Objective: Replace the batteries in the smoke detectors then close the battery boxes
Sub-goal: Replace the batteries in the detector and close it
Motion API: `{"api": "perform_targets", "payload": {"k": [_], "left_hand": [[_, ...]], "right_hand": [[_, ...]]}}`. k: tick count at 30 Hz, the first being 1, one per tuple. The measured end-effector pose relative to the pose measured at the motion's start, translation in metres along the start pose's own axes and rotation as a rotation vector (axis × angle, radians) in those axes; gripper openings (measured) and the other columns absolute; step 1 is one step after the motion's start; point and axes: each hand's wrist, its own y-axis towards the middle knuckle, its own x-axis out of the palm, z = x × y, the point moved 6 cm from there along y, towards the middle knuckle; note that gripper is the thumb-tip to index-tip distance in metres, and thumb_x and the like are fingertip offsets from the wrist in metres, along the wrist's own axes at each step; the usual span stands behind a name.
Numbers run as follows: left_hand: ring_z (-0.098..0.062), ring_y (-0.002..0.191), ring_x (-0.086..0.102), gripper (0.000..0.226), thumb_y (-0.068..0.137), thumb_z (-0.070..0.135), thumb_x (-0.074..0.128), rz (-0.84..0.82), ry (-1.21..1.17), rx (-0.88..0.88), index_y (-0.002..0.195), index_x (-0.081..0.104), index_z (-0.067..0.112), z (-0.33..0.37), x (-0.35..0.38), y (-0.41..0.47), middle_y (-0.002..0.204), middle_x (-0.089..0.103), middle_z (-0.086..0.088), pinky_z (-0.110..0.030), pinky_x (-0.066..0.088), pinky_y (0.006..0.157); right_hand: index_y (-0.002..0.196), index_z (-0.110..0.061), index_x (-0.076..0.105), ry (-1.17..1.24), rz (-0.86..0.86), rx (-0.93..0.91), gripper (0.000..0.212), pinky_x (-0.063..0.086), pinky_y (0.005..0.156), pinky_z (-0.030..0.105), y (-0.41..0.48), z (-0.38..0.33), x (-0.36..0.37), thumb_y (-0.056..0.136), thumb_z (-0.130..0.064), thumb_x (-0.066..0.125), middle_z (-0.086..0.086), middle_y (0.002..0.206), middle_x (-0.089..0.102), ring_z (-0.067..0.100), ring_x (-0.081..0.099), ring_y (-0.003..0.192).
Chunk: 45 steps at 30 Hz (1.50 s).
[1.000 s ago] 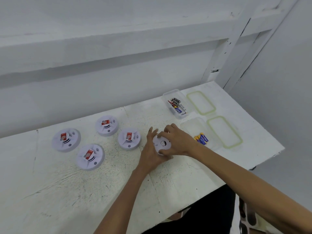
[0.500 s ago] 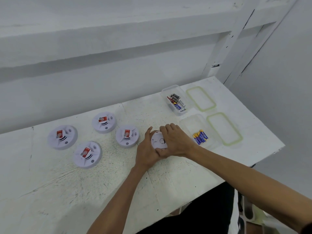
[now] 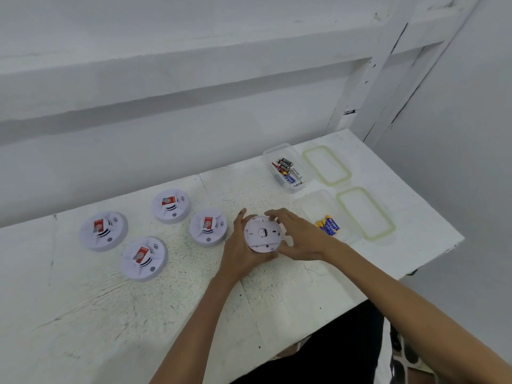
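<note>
A white round smoke detector is tilted up off the table with its flat back plate facing me. My left hand cups it from the left and below. My right hand grips its right rim, fingers over the top edge. Several other white detectors with red labels lie face up to the left: one beside my left hand, one further back, one at the far left, one nearer me. Blue and yellow batteries lie in a clear box just right of my right hand.
A second clear box with mixed old batteries stands at the back right. Two green-rimmed lids lie beside the boxes. The white table's right edge is close to the lids; a wall rises behind.
Both hands have lifted and tilted the held detector, so its back plate now shows. My right hand slid from covering it to its right rim.
</note>
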Motion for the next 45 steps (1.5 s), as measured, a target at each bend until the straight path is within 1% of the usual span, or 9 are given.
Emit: {"api": "perform_targets", "payload": {"k": [4,8,15,20,26,32,37,42,45], "left_hand": [[0.001,0.122,0.053,0.099,0.058,0.035,0.099,0.070,-0.024,0.010,0.138,0.042,0.026,0.001,-0.010,-0.002,0.133,0.053,0.008,-0.011,0.042,0.100],[-0.002,0.113,0.058,0.087,0.060,0.040,0.098,0.055,-0.033,0.016,0.129,0.048,0.020,0.005,-0.010,-0.003,0.122,0.059,0.009,-0.016,0.049,0.093],[-0.012,0.134,0.052,0.063,0.092,0.039,0.060,0.071,-0.033,-0.001,0.147,0.043,0.013,0.009,-0.016,-0.011,0.144,0.055,0.002,-0.029,0.045,0.111],[-0.010,0.121,0.060,0.059,0.091,0.011,0.060,0.080,0.034,0.014,0.148,0.045,0.013,0.004,-0.015,-0.007,0.139,0.059,0.000,-0.027,0.052,0.102],[-0.009,0.109,0.066,0.042,0.099,0.024,0.067,0.108,-0.012,0.029,0.139,0.055,0.019,0.006,-0.016,-0.004,0.124,0.067,0.008,-0.021,0.055,0.087],[-0.006,0.121,0.062,0.048,0.098,0.026,0.068,0.138,-0.024,0.022,0.143,0.055,0.018,0.000,-0.018,-0.002,0.132,0.065,0.011,-0.021,0.053,0.095],[-0.007,0.106,0.067,0.040,0.095,0.038,0.066,0.161,-0.047,-0.032,0.130,0.059,0.021,0.000,-0.018,-0.003,0.118,0.069,0.007,-0.023,0.056,0.087],[-0.013,0.080,0.068,0.023,0.098,0.042,0.060,0.150,-0.010,-0.019,0.097,0.062,0.019,-0.002,-0.017,-0.003,0.085,0.070,0.005,-0.035,0.057,0.073],[-0.014,0.081,0.071,0.027,0.095,0.042,0.061,0.111,-0.041,-0.016,0.110,0.059,0.019,-0.002,-0.014,-0.004,0.087,0.073,0.004,-0.036,0.059,0.075]], "right_hand": [[0.144,-0.025,0.034,-0.085,-0.018,-0.033,0.072,0.051,0.073,0.026,-0.006,0.007,0.014,0.080,-0.016,0.066,-0.012,0.148,0.031,0.007,0.048,0.118],[0.136,-0.018,0.047,-0.063,0.119,-0.032,0.059,0.053,0.074,0.029,-0.007,0.011,0.027,0.083,-0.025,0.072,-0.004,0.142,0.041,0.015,0.056,0.115],[0.137,-0.018,0.051,0.173,0.293,0.062,0.042,0.052,0.093,0.024,-0.016,0.019,0.030,0.096,-0.020,0.061,-0.004,0.134,0.060,0.012,0.061,0.112],[0.134,-0.019,0.045,0.260,0.305,0.134,0.038,0.051,0.081,0.014,-0.019,0.025,0.031,0.099,-0.026,0.057,-0.012,0.118,0.063,0.008,0.064,0.101],[0.133,-0.016,0.044,0.404,0.395,0.227,0.039,0.048,0.066,0.010,-0.016,0.027,0.032,0.100,-0.033,0.055,-0.002,0.114,0.068,-0.005,0.063,0.081],[0.132,-0.018,0.048,0.599,0.413,0.287,0.034,0.053,0.056,0.026,-0.012,0.024,0.038,0.103,-0.035,0.046,0.000,0.080,0.070,0.013,0.064,0.060],[0.127,-0.020,0.056,0.823,0.438,0.387,0.027,0.062,0.070,0.041,-0.011,0.031,0.045,0.104,-0.030,0.047,0.004,0.102,0.071,0.025,0.071,0.084],[0.131,-0.023,0.051,1.053,0.549,0.470,0.030,0.061,0.077,0.033,-0.009,0.031,0.042,0.101,-0.029,0.053,0.000,0.113,0.069,0.015,0.069,0.101],[0.129,-0.019,0.053,1.117,0.602,0.516,0.030,0.060,0.076,0.028,-0.005,0.032,0.040,0.099,-0.021,0.055,0.002,0.117,0.066,0.017,0.067,0.105]]}}
